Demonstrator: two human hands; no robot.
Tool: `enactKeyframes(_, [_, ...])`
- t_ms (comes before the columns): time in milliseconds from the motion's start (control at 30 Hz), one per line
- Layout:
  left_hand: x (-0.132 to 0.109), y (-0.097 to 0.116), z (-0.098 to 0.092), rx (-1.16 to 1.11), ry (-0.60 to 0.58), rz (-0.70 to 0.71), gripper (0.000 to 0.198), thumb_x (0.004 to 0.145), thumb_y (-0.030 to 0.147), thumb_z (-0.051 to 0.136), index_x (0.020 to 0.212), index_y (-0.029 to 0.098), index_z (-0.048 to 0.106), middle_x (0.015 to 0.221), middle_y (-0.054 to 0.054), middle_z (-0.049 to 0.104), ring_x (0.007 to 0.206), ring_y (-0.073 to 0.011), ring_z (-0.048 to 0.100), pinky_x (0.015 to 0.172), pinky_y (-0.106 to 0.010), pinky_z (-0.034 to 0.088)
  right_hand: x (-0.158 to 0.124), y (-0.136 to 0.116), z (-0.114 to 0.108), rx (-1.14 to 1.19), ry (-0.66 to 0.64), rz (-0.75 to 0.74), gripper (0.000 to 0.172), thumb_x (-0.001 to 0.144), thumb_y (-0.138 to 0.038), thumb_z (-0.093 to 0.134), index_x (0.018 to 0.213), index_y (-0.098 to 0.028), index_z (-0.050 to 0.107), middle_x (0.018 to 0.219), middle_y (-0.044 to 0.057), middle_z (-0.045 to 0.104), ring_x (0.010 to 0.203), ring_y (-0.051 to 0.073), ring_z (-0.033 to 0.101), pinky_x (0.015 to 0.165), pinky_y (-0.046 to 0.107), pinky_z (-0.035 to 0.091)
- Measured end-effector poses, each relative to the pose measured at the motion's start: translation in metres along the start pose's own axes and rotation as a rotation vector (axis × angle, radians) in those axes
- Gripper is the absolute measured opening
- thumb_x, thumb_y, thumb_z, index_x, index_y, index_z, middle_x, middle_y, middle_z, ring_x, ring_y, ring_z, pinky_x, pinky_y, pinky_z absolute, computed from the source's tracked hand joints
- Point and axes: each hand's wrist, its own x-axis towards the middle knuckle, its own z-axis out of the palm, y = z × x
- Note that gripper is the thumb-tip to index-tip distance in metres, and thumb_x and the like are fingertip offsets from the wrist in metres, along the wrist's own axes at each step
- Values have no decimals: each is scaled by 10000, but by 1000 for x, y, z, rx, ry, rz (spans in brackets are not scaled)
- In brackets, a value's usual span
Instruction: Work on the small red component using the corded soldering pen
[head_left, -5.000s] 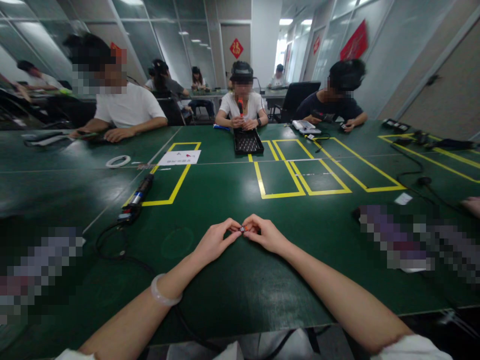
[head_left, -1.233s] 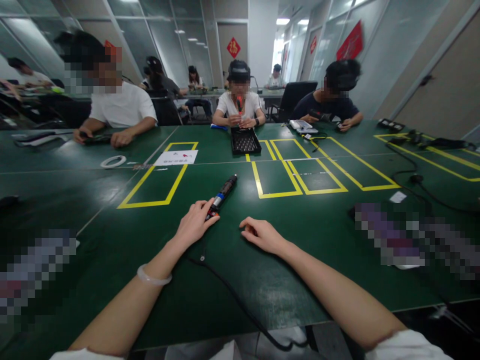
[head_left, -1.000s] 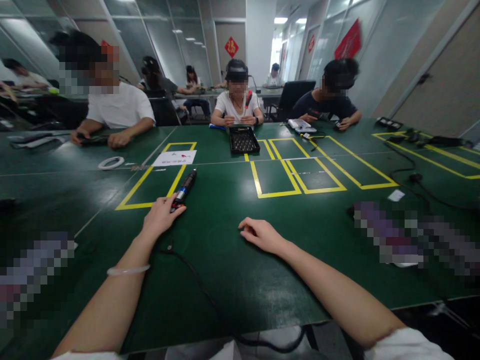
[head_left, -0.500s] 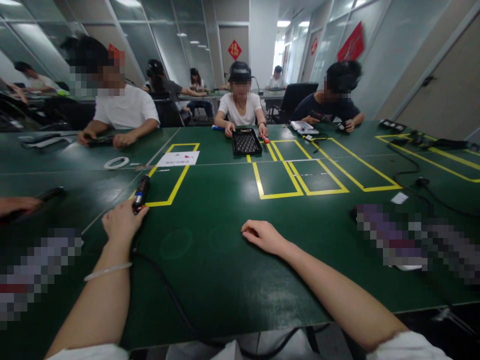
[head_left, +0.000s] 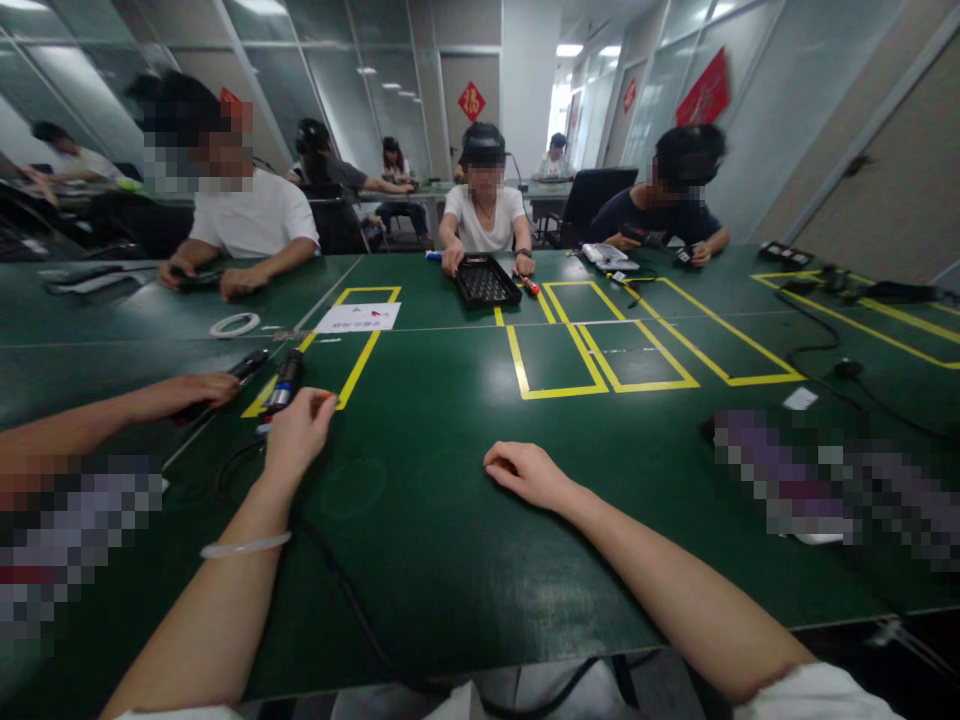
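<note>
1 black tool (head_left: 286, 377) lies beside the left hand (head_left: 300, 430), right hand (head_left: 531, 476) farther right; whether curled fingers grasp anything, I cannot tell.

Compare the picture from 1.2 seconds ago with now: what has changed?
The black-and-blue tool moved left onto the yellow tape outline; the left hand moved with it and has let go. A co-worker's hand has come in from the left, gripping a dark tool. Opposite, the red-handled tool came down beside the black tray. The right hand and the paper sheet stayed put.
</note>
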Motion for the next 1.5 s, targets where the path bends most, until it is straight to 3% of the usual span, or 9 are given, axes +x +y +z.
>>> enactKeyframes(100, [-22,53,17,-396,-365,200,395,876,493,468,1045,151,573,986,-80,685,896,-201,650,838,-325,493,0,-1,0,13,-9,13,81,902,-206,551,923,-181,625,767,1,632,697,127,580,646,211,400])
enactKeyframes(200, [-51,98,29,-544,-645,367,393,884,469,478,1094,159,595,1008,-78,674,915,-197,637,837,-326,489,-1,-4,1,49,-17,29,144,897,-202,557,1035,-189,597,759,-13,625,675,122,575,640,208,404])
enactKeyframes(333, [-81,128,34,-587,-828,444,437,896,418,489,1261,185,545,986,-57,648,852,-167,608,768,-288,478,-1,-7,4,92,-32,2,347,869,-198,599,1203,-215,507,767,-35,606,643,116,559,635,206,410])
enactKeyframes(467, [-92,135,34,-646,-911,464,533,895,381,510,1385,192,422,934,-41,620,831,-151,589,757,-279,476,-1,-10,7,42,-30,-76,144,876,-211,595,1019,-206,575,828,-6,615,717,129,567,672,215,410])
enactKeyframes(567, [-93,136,33,-659,-924,456,568,883,343,529,1412,202,380,967,-50,624,884,-161,603,802,-301,485,-1,-10,6,36,-14,-69,59,887,-209,582,944,-195,577,832,3,613,727,131,565,677,215,408])
enactKeyframes(933, [-96,141,27,-613,-817,500,530,896,316,504,1407,224,398,1066,-62,675,979,-182,634,887,-319,472,0,-8,4,205,17,17,111,854,-187,615,955,-176,571,781,-7,607,681,122,568,647,214,433])
enactKeyframes(1067, [-96,142,25,-575,-780,519,517,907,336,479,1409,247,389,1071,-54,682,979,-189,639,891,-325,472,1,-8,2,305,24,79,134,895,-285,588,933,-157,600,746,-1,628,647,118,565,612,210,427])
enactKeyframes(1333, [-100,143,28,-462,-656,602,235,903,356,509,1088,232,584,1010,-22,684,947,-174,644,858,-282,475,0,-11,-2,412,-16,133,301,957,-361,481,786,-148,609,673,1,635,627,112,583,646,214,433])
enactKeyframes(1500, [-99,141,28,-434,-619,593,209,910,349,502,1055,230,595,1006,-19,688,950,-178,645,840,-283,477,0,-8,2,510,14,152,240,896,-392,576,938,-156,579,698,-13,604,623,108,557,597,205,421])
